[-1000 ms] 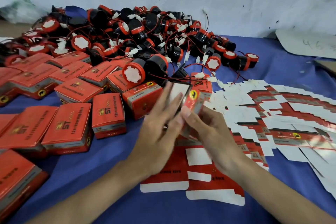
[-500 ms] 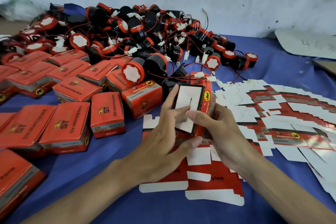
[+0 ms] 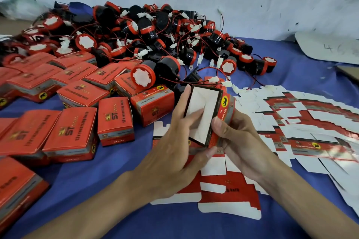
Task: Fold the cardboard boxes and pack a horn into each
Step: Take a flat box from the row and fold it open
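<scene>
1. Obj: red cardboard box (image 3: 206, 103), half folded, held above the blue cloth table (image 3: 291, 68) at centre, betw both hands. White end flaps face the cam.
2. L: left hand (image 3: 171, 141) has its thumb hooked under the box's near end and fingers flat on the white flap, so it pinches the box.
3. R: right hand (image 3: 240, 139) has its thumb on the box's right edge and fingers wrapped round the red side, clamping it.
4. Box long axis runs near-to-far, far end leaning a bit right.
5. Key relation: pile of black round plastic horns w/ red rims (image 3: 147, 31) lies far-left of the grip. The nearest horn (image 3: 142, 76) sits near the box's far-left corner, so the left hand is prob closer for the pick.
6. Flat red-and-white cardboard blanks (image 3: 303, 114) fan out right. Closed red boxes (image 3: 77, 132) sit in rows at left.
7. Step, prob: tucking end flaps; no horn in yet.
</scene>
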`<state>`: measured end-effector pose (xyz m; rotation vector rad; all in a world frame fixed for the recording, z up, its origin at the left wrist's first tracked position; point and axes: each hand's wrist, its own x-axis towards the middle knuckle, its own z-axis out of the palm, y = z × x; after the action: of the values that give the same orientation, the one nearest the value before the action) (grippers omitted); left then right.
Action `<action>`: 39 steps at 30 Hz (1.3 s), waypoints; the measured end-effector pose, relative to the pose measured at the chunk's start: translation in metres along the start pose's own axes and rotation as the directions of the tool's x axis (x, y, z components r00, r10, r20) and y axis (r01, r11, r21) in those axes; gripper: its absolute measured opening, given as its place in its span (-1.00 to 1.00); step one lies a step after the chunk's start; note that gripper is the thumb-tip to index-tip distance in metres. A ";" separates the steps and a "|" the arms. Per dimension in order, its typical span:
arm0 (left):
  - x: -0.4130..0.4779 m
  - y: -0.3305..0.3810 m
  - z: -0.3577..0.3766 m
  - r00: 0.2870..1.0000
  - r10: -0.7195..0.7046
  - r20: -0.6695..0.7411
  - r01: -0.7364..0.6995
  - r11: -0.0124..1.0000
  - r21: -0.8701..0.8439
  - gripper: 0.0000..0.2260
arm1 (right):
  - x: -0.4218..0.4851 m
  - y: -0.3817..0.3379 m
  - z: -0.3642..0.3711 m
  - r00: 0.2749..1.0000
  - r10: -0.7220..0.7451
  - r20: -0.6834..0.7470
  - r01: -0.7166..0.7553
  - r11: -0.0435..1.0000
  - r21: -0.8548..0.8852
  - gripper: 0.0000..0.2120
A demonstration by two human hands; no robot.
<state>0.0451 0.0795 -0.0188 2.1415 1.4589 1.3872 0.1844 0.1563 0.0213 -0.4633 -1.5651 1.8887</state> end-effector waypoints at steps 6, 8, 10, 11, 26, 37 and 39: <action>0.001 -0.001 0.000 0.962 0.044 -0.270 -0.014 0.993 0.114 -0.63 | 0.002 0.002 0.002 0.998 -0.047 -0.041 0.052 0.992 0.114 -0.63; 0.004 0.000 0.001 0.951 0.086 -0.298 -0.046 0.989 0.139 -0.61 | 0.002 0.004 0.004 0.999 -0.027 -0.046 0.033 0.991 0.132 -0.63; 0.004 0.001 0.001 0.948 0.110 -0.298 -0.074 0.989 0.131 -0.64 | 0.001 0.007 0.006 0.998 0.003 -0.059 0.004 0.993 0.118 -0.63; 0.004 0.001 0.001 0.951 0.100 -0.292 -0.072 0.992 0.107 -0.64 | 0.001 0.010 0.006 0.997 0.019 -0.074 -0.012 0.995 0.094 -0.63; 0.001 -0.006 0.008 0.998 -0.069 -0.014 0.070 0.982 0.175 -0.47 | 0.000 0.011 0.005 0.991 0.096 -0.097 -0.105 0.990 -0.092 -0.49; 0.005 -0.007 -0.010 0.957 -0.174 -0.231 0.106 0.953 -0.283 -0.24 | -0.001 0.015 0.005 0.858 -0.323 0.400 0.410 -0.038 -0.911 -0.70; 0.007 -0.006 -0.009 0.954 -0.191 -0.233 0.130 0.959 -0.253 -0.23 | 0.000 0.012 0.004 0.884 -0.195 0.425 0.424 -0.046 -0.904 -0.63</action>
<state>0.0347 0.0853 -0.0140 1.7105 1.4319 1.7262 0.1785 0.1524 0.0104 -0.4019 -2.6895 0.0735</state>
